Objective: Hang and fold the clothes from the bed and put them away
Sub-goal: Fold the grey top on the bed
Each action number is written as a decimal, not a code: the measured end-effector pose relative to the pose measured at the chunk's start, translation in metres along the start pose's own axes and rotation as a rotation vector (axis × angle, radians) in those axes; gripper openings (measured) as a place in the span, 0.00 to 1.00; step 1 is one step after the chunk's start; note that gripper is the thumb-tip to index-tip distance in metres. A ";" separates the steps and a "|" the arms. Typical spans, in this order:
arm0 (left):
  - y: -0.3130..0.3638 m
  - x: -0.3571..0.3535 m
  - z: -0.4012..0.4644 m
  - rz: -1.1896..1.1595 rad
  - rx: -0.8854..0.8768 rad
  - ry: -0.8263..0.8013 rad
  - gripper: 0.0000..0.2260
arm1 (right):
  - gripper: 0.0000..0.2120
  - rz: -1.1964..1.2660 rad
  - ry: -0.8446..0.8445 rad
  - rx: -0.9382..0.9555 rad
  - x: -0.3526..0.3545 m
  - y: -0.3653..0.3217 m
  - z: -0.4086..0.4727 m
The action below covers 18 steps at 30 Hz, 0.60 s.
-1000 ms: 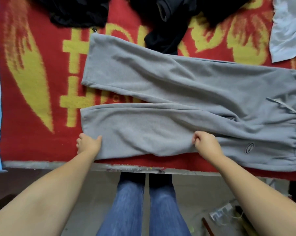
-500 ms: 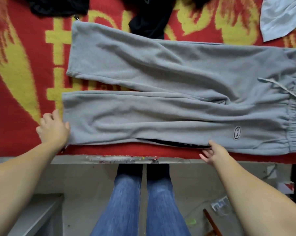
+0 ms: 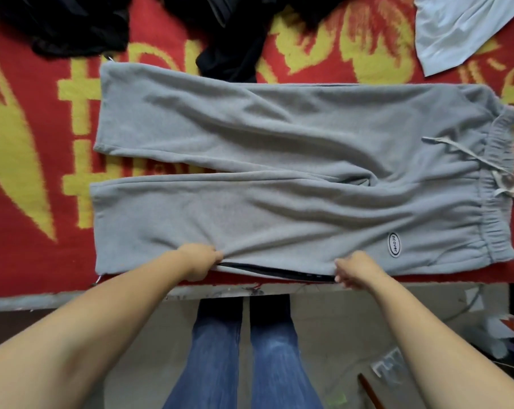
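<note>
A person is standing at the edge of a bed covered by a red and yellow blanket (image 3: 28, 178), working on a pair of grey sweatpants (image 3: 279, 172) that is lying flat across it, legs pointing left and elastic waistband (image 3: 291, 187) to the right. Both hands are gripping the near edge of the closer trouser leg: the left hand (image 3: 198, 261) is curling its fingers into the fabric near mid-leg, and the right hand (image 3: 354, 268) is pinching the hem side nearer the oval logo patch (image 3: 393, 245). A dark strip (image 3: 267, 270), apparently another garment or lining, is showing under that lifted edge; what it is cannot be told.

The step appears to be folding the near leg over the far one. The risk is that the two hands, sitting close together at the middle, are leaving the cuff end and the waistband unsupported, so those ends may sag or drag and the fold may land crooked. The loose drawstring (image 3: 462, 154) may also get trapped inside the fold, and the dark strip could be pulled along with the leg.

No basket, drawer or hanger is visible. Black clothes (image 3: 81, 28) and a pale garment (image 3: 456, 28) are lying unsorted along the blanket's far side.
</note>
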<state>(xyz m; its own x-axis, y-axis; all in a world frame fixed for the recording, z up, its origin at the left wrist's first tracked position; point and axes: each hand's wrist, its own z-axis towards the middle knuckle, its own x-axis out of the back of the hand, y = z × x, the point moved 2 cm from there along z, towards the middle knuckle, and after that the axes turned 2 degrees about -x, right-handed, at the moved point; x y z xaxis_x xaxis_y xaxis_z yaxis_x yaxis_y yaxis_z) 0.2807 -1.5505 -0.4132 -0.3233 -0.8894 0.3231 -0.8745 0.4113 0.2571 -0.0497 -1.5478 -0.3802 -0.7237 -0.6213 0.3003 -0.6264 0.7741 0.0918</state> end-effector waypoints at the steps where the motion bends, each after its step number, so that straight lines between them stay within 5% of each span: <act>1: -0.006 0.009 -0.002 -0.028 -0.038 -0.096 0.15 | 0.16 -0.113 0.118 0.146 0.013 -0.022 -0.003; 4: -0.023 0.043 -0.006 -0.235 -0.004 -0.034 0.14 | 0.11 -0.126 0.453 0.537 0.043 -0.096 -0.018; 7: -0.066 0.096 -0.003 -0.295 0.204 0.610 0.15 | 0.15 -0.299 0.513 0.757 0.051 -0.160 -0.012; 9: -0.101 0.122 -0.003 -0.163 0.345 0.828 0.19 | 0.16 -0.562 0.472 0.748 0.045 -0.185 0.003; 13: -0.153 0.121 0.002 0.113 0.472 0.592 0.19 | 0.14 -0.811 0.462 0.679 0.031 -0.200 0.019; 18: -0.181 0.109 -0.011 0.137 0.238 0.540 0.10 | 0.10 -0.976 0.395 0.756 0.025 -0.194 0.015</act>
<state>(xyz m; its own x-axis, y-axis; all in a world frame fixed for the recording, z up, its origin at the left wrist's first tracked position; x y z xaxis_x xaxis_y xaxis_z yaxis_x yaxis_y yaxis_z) 0.4080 -1.7195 -0.4148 -0.2642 -0.5788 0.7715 -0.9147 0.4040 -0.0101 0.0489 -1.7153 -0.4051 0.1750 -0.7086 0.6835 -0.9446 -0.3166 -0.0864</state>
